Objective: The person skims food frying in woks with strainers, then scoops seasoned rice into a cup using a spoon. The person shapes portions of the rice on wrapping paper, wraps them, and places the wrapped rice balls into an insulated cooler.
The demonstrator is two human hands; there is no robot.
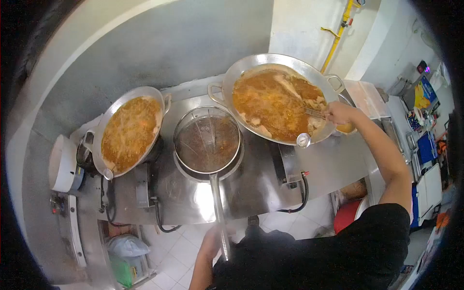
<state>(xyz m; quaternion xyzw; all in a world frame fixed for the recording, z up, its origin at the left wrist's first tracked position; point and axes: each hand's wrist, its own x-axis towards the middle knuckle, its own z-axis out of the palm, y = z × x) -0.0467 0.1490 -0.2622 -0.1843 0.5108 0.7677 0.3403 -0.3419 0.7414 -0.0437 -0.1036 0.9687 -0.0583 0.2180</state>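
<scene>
My right hand [340,112] is closed around metal tongs [314,113], reaching over the right side of a large two-handled wok [251,59]. The tips of the tongs are down at the bubbling brown oil [275,104], where pale pieces of food [316,124] float. My left hand [209,243] is low in front of the counter, beside the long handle [217,203] of a round mesh strainer [207,140]. Its fingers are blurred and partly hidden, so I cannot tell whether they grip the handle. The strainer rests over a round vessel between the two woks.
A smaller wok [157,94] of bubbling oil stands at the left, with a thermometer [108,173] on its rim. Another dial thermometer [303,140] sits on the large wok's front rim. A white pot [59,164] is far left. Black hoses [305,193] hang at the steel counter's [261,193] front.
</scene>
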